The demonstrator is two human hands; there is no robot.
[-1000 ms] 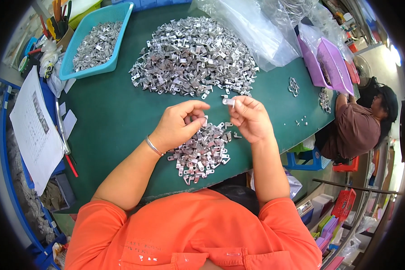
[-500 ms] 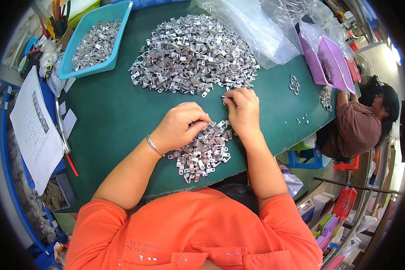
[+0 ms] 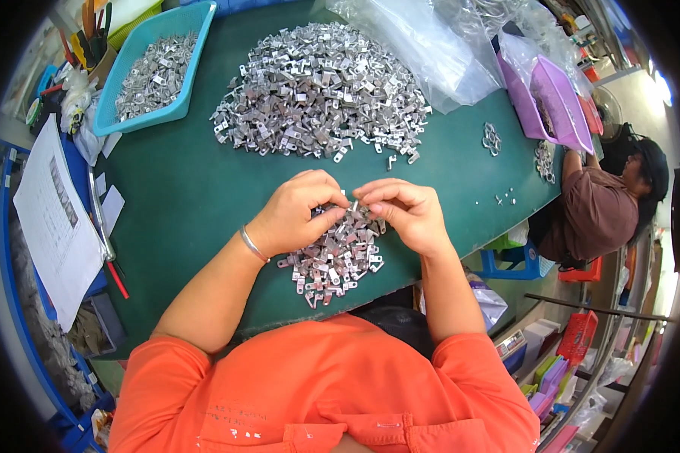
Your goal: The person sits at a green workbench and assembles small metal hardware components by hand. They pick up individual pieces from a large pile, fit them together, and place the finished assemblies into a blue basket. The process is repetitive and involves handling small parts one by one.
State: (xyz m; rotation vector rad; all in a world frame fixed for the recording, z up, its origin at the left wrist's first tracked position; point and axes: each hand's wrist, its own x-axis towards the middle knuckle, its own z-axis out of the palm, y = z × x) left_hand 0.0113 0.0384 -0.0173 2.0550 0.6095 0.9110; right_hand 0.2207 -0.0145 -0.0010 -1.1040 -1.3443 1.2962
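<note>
Centrally, left hand (image 3: 298, 211) and right hand (image 3: 404, 211): fingertips meeting over the near edge of the green table (image 3: 181, 189), both pinched on one small metal clip (image 3: 354, 205) held between them; how the clip sits in the fingers is too small to tell. A thin bangle (image 3: 253, 244) on the left wrist.

Small pile (image 3: 332, 260): same silver clips, lying directly under and just near of the hands, touching the table.

Large pile (image 3: 321, 90): many more clips, spread far of the hands, well apart from the small pile.

Blue tray (image 3: 196, 57): far left, holding further clips.

Clear bags (image 3: 423, 53): crumpled plastic, far right of the large pile, partly overlapping the table edge.

Purple bin (image 3: 563, 113): far right, beside the bags.

Loose clips (image 3: 491, 140): a small cluster right of the large pile, near the bin.

Paper sheet (image 3: 57, 226): left, off the table edge, on a blue rack.

Tool cup (image 3: 91, 38): far left corner, holding handled tools.

Second person (image 3: 597, 211): seated at the right end of the table, brown top, one arm reaching onto the table.
</note>
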